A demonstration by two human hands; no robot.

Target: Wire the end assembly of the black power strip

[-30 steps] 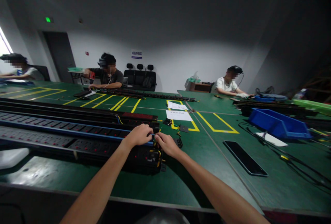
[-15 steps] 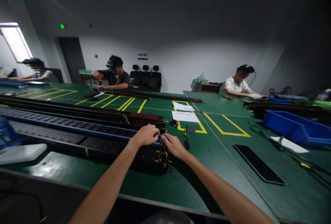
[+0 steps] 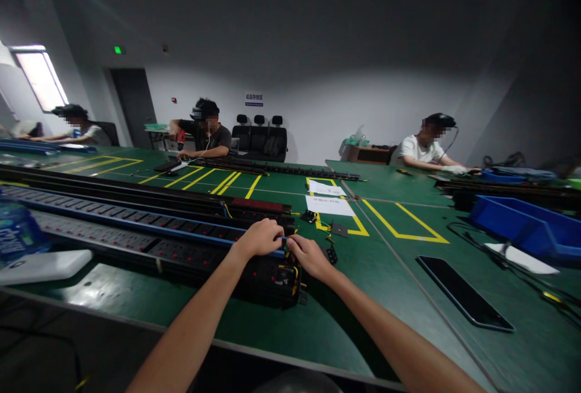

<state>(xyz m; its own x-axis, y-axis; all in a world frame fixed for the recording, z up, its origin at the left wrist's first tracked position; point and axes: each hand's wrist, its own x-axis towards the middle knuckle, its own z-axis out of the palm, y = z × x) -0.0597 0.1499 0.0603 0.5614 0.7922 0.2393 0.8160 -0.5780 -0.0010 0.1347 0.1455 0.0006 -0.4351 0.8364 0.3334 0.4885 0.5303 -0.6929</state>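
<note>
Long black strips with rows of sockets lie side by side on the green table. My left hand (image 3: 260,238) is closed at the right end of the blue-edged socket strip (image 3: 200,228), its fingers curled over the edge. Right beside it, my right hand (image 3: 309,255) pinches at the same strip end, where small wires show; what lies between its fingertips is too small to name. Nearer to me is the open end of another black strip (image 3: 267,276) with yellow wires. Small black parts (image 3: 332,254) lie just right of my right hand.
On the right are a dark phone (image 3: 463,292), black cables and a blue tray (image 3: 521,223). Paper sheets (image 3: 329,206) lie beyond my hands. A bottle (image 3: 18,232) and a white object (image 3: 49,266) are at left. Three people sit across the tables.
The whole view has shifted slightly, with things appearing a little further right. Both hands keep their place at the strip's end.
</note>
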